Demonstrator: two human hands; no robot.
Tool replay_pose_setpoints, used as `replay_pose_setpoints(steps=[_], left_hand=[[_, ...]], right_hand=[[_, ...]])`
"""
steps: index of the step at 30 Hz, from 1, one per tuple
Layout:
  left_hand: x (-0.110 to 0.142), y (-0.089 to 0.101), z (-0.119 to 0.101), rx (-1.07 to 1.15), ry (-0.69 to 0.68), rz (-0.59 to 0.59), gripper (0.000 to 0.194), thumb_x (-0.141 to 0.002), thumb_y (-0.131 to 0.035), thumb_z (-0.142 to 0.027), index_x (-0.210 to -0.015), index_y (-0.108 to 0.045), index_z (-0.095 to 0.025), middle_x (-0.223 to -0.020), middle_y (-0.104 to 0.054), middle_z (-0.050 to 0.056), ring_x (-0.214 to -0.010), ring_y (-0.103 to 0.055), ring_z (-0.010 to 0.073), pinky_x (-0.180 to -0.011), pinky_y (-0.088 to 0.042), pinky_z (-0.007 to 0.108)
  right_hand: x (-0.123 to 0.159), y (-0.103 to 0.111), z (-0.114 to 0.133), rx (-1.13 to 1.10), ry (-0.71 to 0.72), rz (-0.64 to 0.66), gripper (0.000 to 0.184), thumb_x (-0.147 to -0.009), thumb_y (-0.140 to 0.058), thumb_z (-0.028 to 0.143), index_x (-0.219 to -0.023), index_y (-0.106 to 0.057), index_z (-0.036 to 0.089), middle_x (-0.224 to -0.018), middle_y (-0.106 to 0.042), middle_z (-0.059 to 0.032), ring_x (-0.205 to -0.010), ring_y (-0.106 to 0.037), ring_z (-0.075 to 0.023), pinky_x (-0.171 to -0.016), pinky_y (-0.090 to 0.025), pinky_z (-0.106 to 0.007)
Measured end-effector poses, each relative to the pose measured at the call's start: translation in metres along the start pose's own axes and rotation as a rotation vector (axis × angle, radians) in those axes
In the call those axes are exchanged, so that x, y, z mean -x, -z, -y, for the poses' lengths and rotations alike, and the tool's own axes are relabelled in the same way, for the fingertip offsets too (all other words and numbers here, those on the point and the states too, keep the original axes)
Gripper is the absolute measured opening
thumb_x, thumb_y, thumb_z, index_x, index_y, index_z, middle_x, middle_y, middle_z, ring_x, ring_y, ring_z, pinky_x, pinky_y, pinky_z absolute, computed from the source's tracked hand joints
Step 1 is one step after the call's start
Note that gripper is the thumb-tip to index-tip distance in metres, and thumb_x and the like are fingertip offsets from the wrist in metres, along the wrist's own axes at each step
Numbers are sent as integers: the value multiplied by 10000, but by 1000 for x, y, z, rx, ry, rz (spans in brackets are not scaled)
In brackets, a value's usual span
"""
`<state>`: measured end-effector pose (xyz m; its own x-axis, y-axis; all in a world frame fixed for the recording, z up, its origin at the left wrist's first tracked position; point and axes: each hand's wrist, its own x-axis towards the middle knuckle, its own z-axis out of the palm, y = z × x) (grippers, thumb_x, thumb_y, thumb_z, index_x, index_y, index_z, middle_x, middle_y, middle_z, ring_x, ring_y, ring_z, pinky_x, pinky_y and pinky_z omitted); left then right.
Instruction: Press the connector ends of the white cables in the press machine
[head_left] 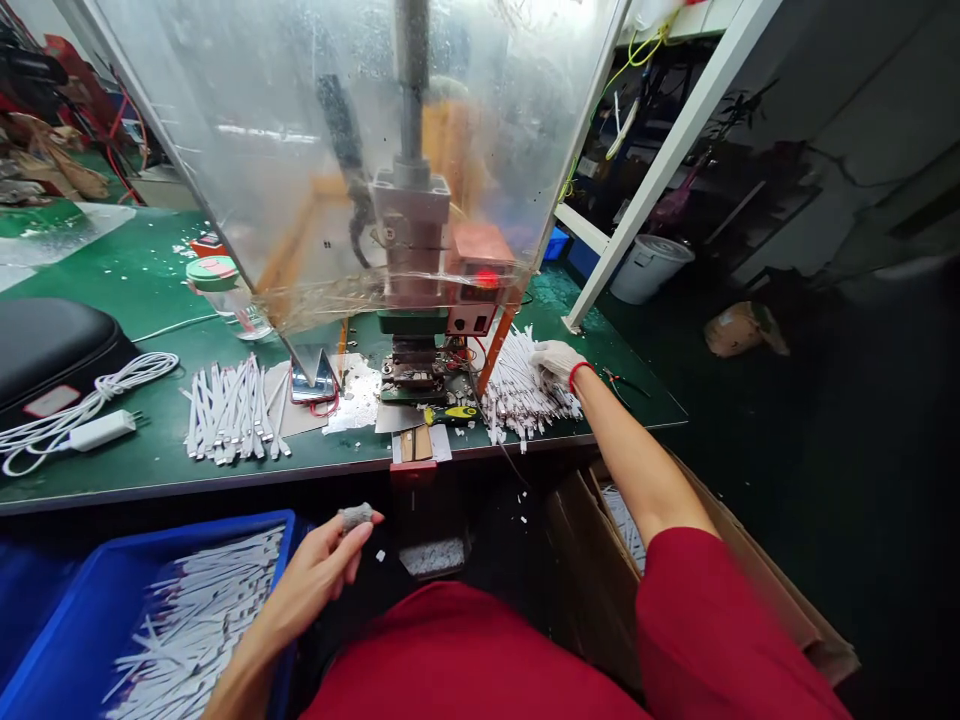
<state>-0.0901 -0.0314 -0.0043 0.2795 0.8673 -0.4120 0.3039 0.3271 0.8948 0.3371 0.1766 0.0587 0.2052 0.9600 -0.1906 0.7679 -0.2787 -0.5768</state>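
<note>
My left hand (315,570), bare, pinches a small grey lump (355,516) between fingers and thumb, above the blue plastic crate (225,530). That crate holds many white strips (195,630). My right hand (559,365) wears a white glove with a red cuff band and rests on a loose pile of white strips (525,400) on the green bench. Its fingertips are hidden in the pile. A second bundle of white strips (232,412) lies left of the small press machine (412,260), which stands behind a clear plastic guard.
A smartphone (313,378) and a yellow-handled screwdriver (450,414) lie near the press base. Red-handled pliers (622,385) sit right of my right hand. A white cable with plug (82,425) and a black case (52,350) lie at left. A cardboard box (592,570) stands below the bench.
</note>
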Motion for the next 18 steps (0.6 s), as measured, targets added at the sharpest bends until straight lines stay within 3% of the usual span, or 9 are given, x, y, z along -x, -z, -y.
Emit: replay_pose_setpoints(steps=[3,5,7,10,13,15,18], left_hand=[[-4,-20,-11,16,-10,143,577,-853,-499,-626,-1158,-616,-151,-546,-485,-50,-421,-416,81,-421,-280,189],[-11,-36,-22,38,-37,225,563,-871,-480,-609,-1165,-608,-146,-575,-514,-39,-436,-451,84,-431,-316,189],[-21,-53,-37,52,-90,257,542,-884,-475,-586,-1176,-596,-146,-619,-553,-25,-467,-497,94,-450,-365,195],[-37,-78,-57,8,-210,207,472,-876,-516,-547,-1108,-612,-147,-707,-631,14,-546,-576,119,-506,-438,217],[-49,-94,-65,-39,-291,140,397,-849,-570,-540,-850,-615,-146,-764,-691,61,-602,-625,140,-542,-467,226],[-50,-98,-65,17,-276,151,418,-854,-552,-561,-758,-576,-155,-751,-705,73,-575,-629,135,-525,-469,220],[-46,-95,-60,205,-165,238,459,-843,-550,-598,-788,-578,-142,-702,-702,75,-524,-626,126,-506,-483,215]], right_hand=[[33,3,7,-325,70,-10,214,-779,-640,299,-920,-626,140,-668,-549,-15,-518,-454,-91,-433,-329,-191],[64,-5,15,-648,102,73,307,-748,-712,380,-919,-633,137,-676,-551,-18,-509,-454,-87,-412,-310,-189],[98,-21,26,-837,104,194,356,-719,-759,444,-868,-635,145,-647,-556,-12,-496,-468,-86,-416,-324,-188],[144,-51,42,-845,107,305,357,-762,-720,500,-798,-618,159,-613,-578,-8,-498,-498,-88,-434,-344,-179],[171,-74,54,-785,115,300,354,-765,-707,505,-849,-660,165,-632,-618,-21,-522,-531,-105,-441,-374,-186],[179,-84,60,-742,133,287,359,-765,-701,499,-905,-688,169,-654,-637,-28,-535,-548,-118,-454,-412,-202],[182,-92,65,-757,155,315,341,-771,-690,486,-902,-691,171,-648,-628,-21,-529,-547,-120,-470,-450,-219]])
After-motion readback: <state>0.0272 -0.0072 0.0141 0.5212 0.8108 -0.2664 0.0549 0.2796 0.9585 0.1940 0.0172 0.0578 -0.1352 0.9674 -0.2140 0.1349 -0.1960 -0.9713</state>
